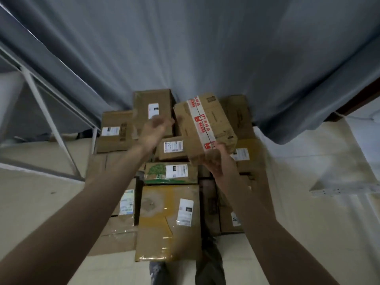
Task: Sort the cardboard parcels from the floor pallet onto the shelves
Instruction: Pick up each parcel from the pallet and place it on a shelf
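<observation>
The right hand [219,161] grips the near bottom corner of a cardboard parcel with red-and-white tape [205,124], fingers curled under its edge, holding it tilted above the pile. The left hand [154,130] hovers at the parcel's nine o'clock, blurred, fingers loosely curled and holding nothing, just apart from its side. Both forearms reach forward from the bottom corners. Below lie the other parcels [168,221] on the floor; a white shelf frame [47,118] stands at nine o'clock, a grey curtain [205,48] at twelve
</observation>
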The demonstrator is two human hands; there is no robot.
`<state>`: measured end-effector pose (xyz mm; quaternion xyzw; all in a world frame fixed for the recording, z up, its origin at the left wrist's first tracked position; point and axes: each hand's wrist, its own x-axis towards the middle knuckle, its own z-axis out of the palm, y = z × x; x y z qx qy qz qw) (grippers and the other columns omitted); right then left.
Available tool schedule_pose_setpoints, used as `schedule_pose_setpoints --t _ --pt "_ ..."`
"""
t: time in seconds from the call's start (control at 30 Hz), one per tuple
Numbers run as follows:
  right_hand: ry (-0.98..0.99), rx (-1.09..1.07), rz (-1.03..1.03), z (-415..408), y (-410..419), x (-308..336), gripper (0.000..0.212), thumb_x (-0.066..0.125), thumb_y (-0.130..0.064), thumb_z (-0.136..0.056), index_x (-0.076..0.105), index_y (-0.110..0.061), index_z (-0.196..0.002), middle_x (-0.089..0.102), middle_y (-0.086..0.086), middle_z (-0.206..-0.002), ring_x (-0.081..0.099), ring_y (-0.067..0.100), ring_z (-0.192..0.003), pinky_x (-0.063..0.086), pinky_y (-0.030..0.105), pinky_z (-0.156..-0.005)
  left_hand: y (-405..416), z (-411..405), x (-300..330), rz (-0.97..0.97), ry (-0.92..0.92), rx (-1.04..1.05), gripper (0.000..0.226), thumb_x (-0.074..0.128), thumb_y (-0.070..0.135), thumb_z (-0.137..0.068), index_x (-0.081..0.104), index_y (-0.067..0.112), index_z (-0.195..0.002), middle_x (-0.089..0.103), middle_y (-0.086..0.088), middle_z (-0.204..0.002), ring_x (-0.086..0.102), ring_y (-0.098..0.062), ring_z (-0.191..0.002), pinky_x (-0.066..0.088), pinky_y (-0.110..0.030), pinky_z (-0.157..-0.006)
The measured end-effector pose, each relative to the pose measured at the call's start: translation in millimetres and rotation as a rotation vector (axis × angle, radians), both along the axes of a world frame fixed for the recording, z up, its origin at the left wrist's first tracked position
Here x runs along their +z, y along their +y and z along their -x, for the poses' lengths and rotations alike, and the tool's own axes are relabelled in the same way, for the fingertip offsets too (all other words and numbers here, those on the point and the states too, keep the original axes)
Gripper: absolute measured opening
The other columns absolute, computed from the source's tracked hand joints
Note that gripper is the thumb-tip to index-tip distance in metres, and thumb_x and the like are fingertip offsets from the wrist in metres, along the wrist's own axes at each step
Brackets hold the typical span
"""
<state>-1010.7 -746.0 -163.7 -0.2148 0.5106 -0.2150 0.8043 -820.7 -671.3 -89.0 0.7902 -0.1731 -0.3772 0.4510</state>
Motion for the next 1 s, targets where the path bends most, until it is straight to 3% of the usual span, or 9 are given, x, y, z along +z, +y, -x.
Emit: schedule_pose_setpoints --t 0.13,0.2,0.23,0.33,0.5,0.63,0.73,0.87,1.0 --pt "0.112 -0.107 -0.057 -27 -33 -87 0.068 0.081 -0.013 -0.083 0.045 -0.016 -0.141 0.067 0.009 -0.128 0.067 0.025 -0.113 0.059 0.044 -0.092 -22 16 -108 -0.144 0.088 -0.036 0.04 0.064 0.033 -0.098 0.058 0.018 -0.135 0.056 0.001 -0.138 0.052 -0.02 -0.125 0.048 -0.025 -0.095" --pt "0.153 -0.129 -0.054 -40 -44 -134 0.058 0.082 -0.01 -0.081 0.053 -0.017 -0.131 0.07 0.007 -0.122 0.072 0.016 -0.099 0.063 0.031 -0.073 -28 23 -163 -0.184 0.102 -0.066 0.029 0.065 0.026 -0.098 0.063 0.021 -0.127 0.061 0.004 -0.129 0.055 -0.019 -0.121 0.045 -0.02 -0.087" --pt "0.176 -0.132 -0.042 -46 -49 -156 0.056 0.082 -0.01 -0.081 0.055 -0.017 -0.129 0.07 0.007 -0.122 0.072 0.015 -0.098 0.063 0.029 -0.073 -30 25 -190 -0.215 0.085 -0.085 0.023 0.065 0.025 -0.098 0.067 0.023 -0.121 0.064 0.005 -0.123 0.057 -0.02 -0.119 0.045 -0.023 -0.087" --pt "0.237 -0.121 -0.014 -62 -59 -223 0.075 0.085 -0.016 -0.079 0.045 -0.017 -0.142 0.063 0.005 -0.135 0.062 0.023 -0.122 0.051 0.044 -0.106 -33 29 -264 -0.346 0.092 -0.095 0.034 0.065 0.028 -0.097 0.062 0.023 -0.131 0.059 -0.002 -0.137 0.059 -0.022 -0.115 0.043 -0.027 -0.086" --pt "0.23 -0.146 -0.016 -81 -71 -300 0.085 0.087 -0.012 -0.075 0.04 -0.018 -0.145 0.06 0.005 -0.136 0.061 0.024 -0.123 0.05 0.046 -0.107 -38 24 -357 -0.441 -0.01 -0.168 0.043 0.064 0.029 -0.097 0.058 0.022 -0.139 0.055 -0.005 -0.144 0.057 -0.017 -0.114 0.036 -0.007 -0.068" --pt "0.27 -0.145 -0.026 -93 -76 -343 0.091 0.09 -0.014 -0.072 0.031 -0.024 -0.14 0.055 0.005 -0.138 0.057 0.025 -0.126 0.048 0.048 -0.109 -40 16 -410 -0.473 -0.11 -0.25 0.048 0.066 0.025 -0.095 0.053 0.024 -0.142 0.05 -0.007 -0.148 0.047 -0.025 -0.134 0.036 -0.024 -0.097" --pt "0.332 -0.143 0.011 -100 -80 -363 0.104 0.092 -0.02 -0.069 0.024 -0.022 -0.148 0.05 0.003 -0.144 0.052 0.021 -0.13 0.041 0.04 -0.114 -41 8 -442 -0.565 -0.095 -0.371 0.063 0.065 0.034 -0.095 0.038 0.031 -0.152 0.023 -0.008 -0.165 0.026 -0.029 -0.15 0.028 -0.038 -0.115" --pt "0.367 -0.183 0.088 -117 -89 -379 0.113 0.093 -0.02 -0.067 0.018 -0.024 -0.152 0.04 0.003 -0.15 0.045 0.021 -0.134 0.036 0.028 -0.105 -38 -1 -471 -0.696 -0.05 -0.457 0.076 0.064 0.05 -0.093 0.027 0.033 -0.158 -0.003 -0.004 -0.169 0.021 -0.035 -0.152 0.032 -0.044 -0.117" --pt "0.436 -0.165 0.109 -126 -92 -386 0.115 0.092 -0.021 -0.069 0.016 -0.024 -0.154 0.034 0.005 -0.151 0.041 0.023 -0.136 0.037 0.033 -0.109 -29 -3 -486 -0.744 0.021 -0.516 0.08 0.063 0.055 -0.091 0.026 0.032 -0.158 -0.014 -0.004 -0.168 0.031 -0.034 -0.148 0.038 -0.04 -0.114"
